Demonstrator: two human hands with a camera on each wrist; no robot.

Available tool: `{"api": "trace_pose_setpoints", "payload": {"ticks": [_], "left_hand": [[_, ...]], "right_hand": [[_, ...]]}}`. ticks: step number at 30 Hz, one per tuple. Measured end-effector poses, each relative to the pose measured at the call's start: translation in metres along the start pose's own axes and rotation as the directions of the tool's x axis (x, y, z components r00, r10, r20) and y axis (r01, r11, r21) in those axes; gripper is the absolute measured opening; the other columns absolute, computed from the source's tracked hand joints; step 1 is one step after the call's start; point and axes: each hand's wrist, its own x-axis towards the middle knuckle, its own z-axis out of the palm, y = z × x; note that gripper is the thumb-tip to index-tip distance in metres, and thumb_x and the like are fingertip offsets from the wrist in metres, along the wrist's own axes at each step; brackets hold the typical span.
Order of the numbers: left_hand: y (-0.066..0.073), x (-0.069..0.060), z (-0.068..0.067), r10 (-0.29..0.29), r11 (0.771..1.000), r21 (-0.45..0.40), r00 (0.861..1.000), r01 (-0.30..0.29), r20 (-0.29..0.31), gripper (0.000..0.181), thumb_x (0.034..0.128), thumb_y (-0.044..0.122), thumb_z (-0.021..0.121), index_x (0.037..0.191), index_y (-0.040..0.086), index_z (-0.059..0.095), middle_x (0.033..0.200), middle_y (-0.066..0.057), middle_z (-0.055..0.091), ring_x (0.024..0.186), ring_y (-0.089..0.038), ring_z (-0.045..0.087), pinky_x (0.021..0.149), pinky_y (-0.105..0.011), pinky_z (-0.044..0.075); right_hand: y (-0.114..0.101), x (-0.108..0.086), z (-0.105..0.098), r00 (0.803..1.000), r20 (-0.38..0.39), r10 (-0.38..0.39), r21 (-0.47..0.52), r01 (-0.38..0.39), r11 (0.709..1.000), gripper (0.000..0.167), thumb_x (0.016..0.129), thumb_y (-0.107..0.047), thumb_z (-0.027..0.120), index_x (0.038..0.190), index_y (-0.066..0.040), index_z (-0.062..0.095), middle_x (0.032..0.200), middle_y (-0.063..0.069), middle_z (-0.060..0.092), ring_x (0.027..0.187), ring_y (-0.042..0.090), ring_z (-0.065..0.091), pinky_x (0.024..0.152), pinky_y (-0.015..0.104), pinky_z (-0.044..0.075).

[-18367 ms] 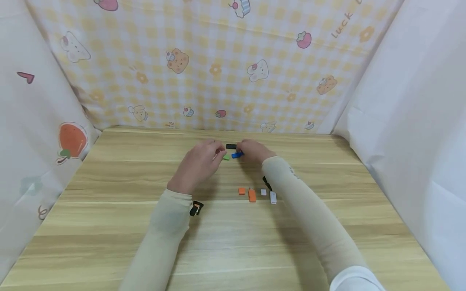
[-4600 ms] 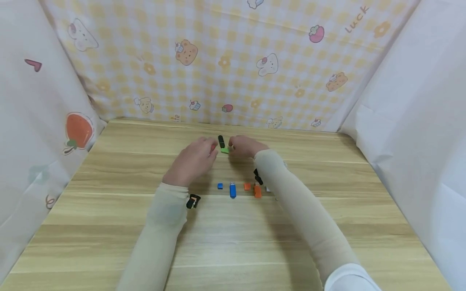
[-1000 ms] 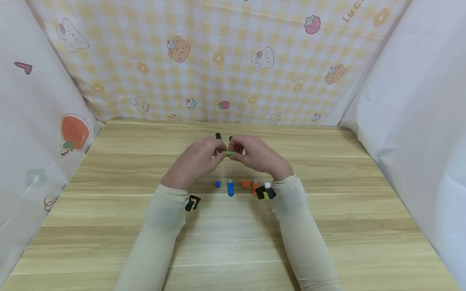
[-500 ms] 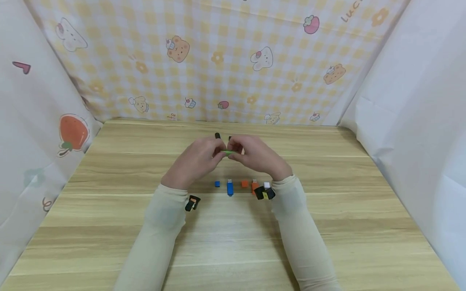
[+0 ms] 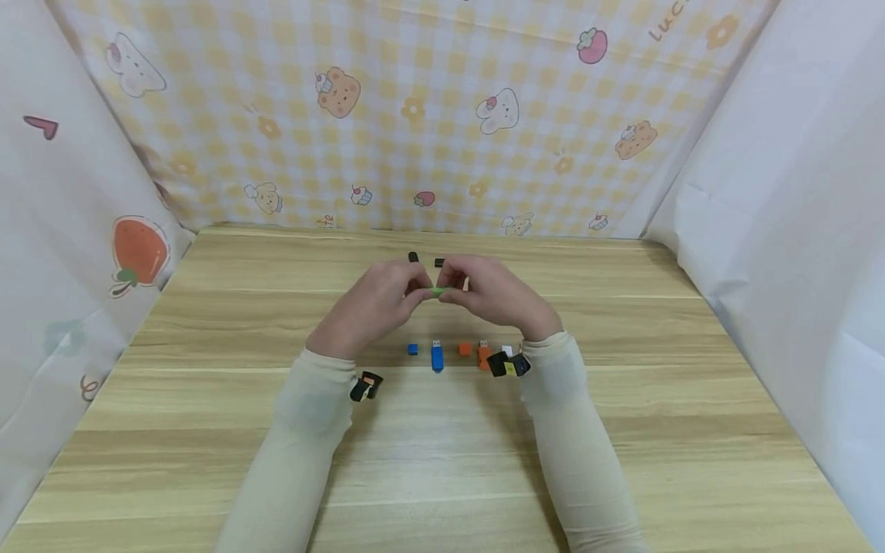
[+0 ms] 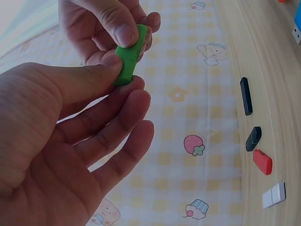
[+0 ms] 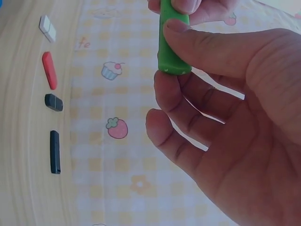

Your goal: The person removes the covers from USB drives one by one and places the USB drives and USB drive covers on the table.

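A green USB stick [image 6: 129, 56] is pinched from both ends, above the far middle of the table. My left hand [image 5: 373, 309] grips one end between thumb and forefinger, its other fingers loosely bent. The opposite end is between the thumb and fingers of my right hand [image 5: 496, 296]. A seam crosses the stick in the left wrist view, its two parts meeting there. Nearer me lie a blue cap [image 5: 412, 349], a blue USB stick [image 5: 437, 357] with bare metal plug, an orange cap [image 5: 465, 349], an orange USB stick [image 5: 484, 355] and a white cap [image 5: 508, 351].
Past the hands lie a long black stick [image 6: 246, 96], a shorter black one [image 6: 253, 138], a red one [image 6: 262, 161] and a white one [image 6: 274, 195]. A checked curtain [image 5: 415, 153] closes off the wooden table's [image 5: 442, 461] back edge.
The blue stick and its cap, joined earlier, lie apart in the near row. The green stick was lifted off the table into both hands. Lately the right hand shifted slightly right.
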Motion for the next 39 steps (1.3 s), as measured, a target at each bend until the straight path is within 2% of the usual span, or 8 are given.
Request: {"api": "trace_pose_setpoints", "payload": {"ticks": [11,14,18,20,23,27,34,39], "left_hand": [[-0.002,0.000,-0.005,0.018,0.999,-0.033,1.000,-0.018,0.010,0.011,0.1060,0.011,0.070,0.109,0.003,0.077,0.097,-0.008,0.075,0.085,-0.021,0.066,0.079,-0.036,0.060],[-0.007,-0.003,-0.011,-0.032,0.999,-0.001,0.999,0.032,0.001,0.013,0.1079,0.013,0.067,0.110,0.004,0.076,0.100,-0.008,0.075,0.086,-0.022,0.065,0.078,-0.036,0.058],[-0.019,-0.013,-0.027,-0.142,0.989,0.031,0.988,0.144,-0.065,0.013,0.1095,0.012,0.064,0.109,0.005,0.075,0.101,-0.010,0.075,0.085,-0.024,0.064,0.077,-0.038,0.056],[-0.023,-0.016,-0.033,-0.153,0.988,0.018,0.984,0.156,-0.093,0.013,0.1093,0.011,0.064,0.108,0.005,0.076,0.101,-0.011,0.075,0.085,-0.026,0.064,0.077,-0.040,0.056],[-0.026,-0.017,-0.036,-0.115,0.993,0.011,0.988,0.117,-0.104,0.013,0.1088,0.010,0.065,0.108,0.003,0.076,0.101,-0.012,0.075,0.084,-0.025,0.065,0.077,-0.040,0.057],[-0.027,-0.014,-0.033,-0.070,0.998,-0.001,0.992,0.070,-0.105,0.010,0.1064,0.007,0.068,0.105,0.003,0.077,0.099,-0.012,0.076,0.083,-0.025,0.065,0.077,-0.038,0.058],[-0.024,-0.012,-0.028,-0.058,0.998,0.001,0.992,0.058,-0.111,0.007,0.1041,0.007,0.072,0.103,0.003,0.077,0.097,-0.011,0.075,0.084,-0.025,0.065,0.076,-0.038,0.058],[-0.021,-0.010,-0.022,-0.015,1.000,-0.008,0.994,0.015,-0.112,0.009,0.1036,0.005,0.071,0.105,-0.002,0.077,0.099,-0.014,0.078,0.086,-0.026,0.069,0.079,-0.040,0.061]], "right_hand": [[-0.001,0.000,-0.003,1.000,0.005,-0.019,0.000,0.019,1.000,0.007,0.101,-0.010,0.077,0.103,-0.010,0.071,0.100,0.004,0.074,0.093,0.020,0.067,0.083,0.037,0.056],[0.005,-0.004,-0.008,1.000,-0.002,0.005,-0.023,-0.005,1.000,0.006,0.101,-0.009,0.076,0.104,-0.009,0.070,0.100,0.005,0.073,0.093,0.021,0.067,0.083,0.037,0.057],[0.021,-0.017,-0.022,0.993,-0.060,0.099,-0.033,-0.101,0.994,0.005,0.101,-0.007,0.075,0.102,-0.008,0.069,0.100,0.007,0.072,0.092,0.023,0.065,0.082,0.038,0.055],[0.027,-0.024,-0.028,0.987,-0.092,0.135,-0.019,-0.137,0.990,0.005,0.102,-0.007,0.074,0.103,-0.007,0.069,0.100,0.009,0.071,0.093,0.024,0.064,0.083,0.040,0.054],[0.031,-0.029,-0.033,0.984,-0.108,0.140,-0.007,-0.142,0.990,0.006,0.103,-0.008,0.074,0.106,-0.006,0.070,0.103,0.010,0.071,0.095,0.025,0.065,0.088,0.042,0.055],[0.028,-0.027,-0.032,0.990,-0.084,0.111,-0.027,-0.113,0.993,0.010,0.103,-0.009,0.074,0.113,-0.006,0.073,0.104,0.008,0.073,0.096,0.024,0.065,0.089,0.042,0.056],[0.022,-0.022,-0.027,0.996,-0.058,0.061,-0.056,-0.064,0.996,0.021,0.103,-0.006,0.072,0.123,-0.010,0.079,0.090,0.005,0.065,0.086,0.022,0.056,0.081,0.038,0.052],[0.018,-0.019,-0.024,0.998,-0.055,0.043,-0.071,-0.047,0.996,0.019,0.104,-0.009,0.071,0.122,-0.007,0.077,0.096,0.005,0.070,0.089,0.021,0.061,0.083,0.039,0.055]]}}
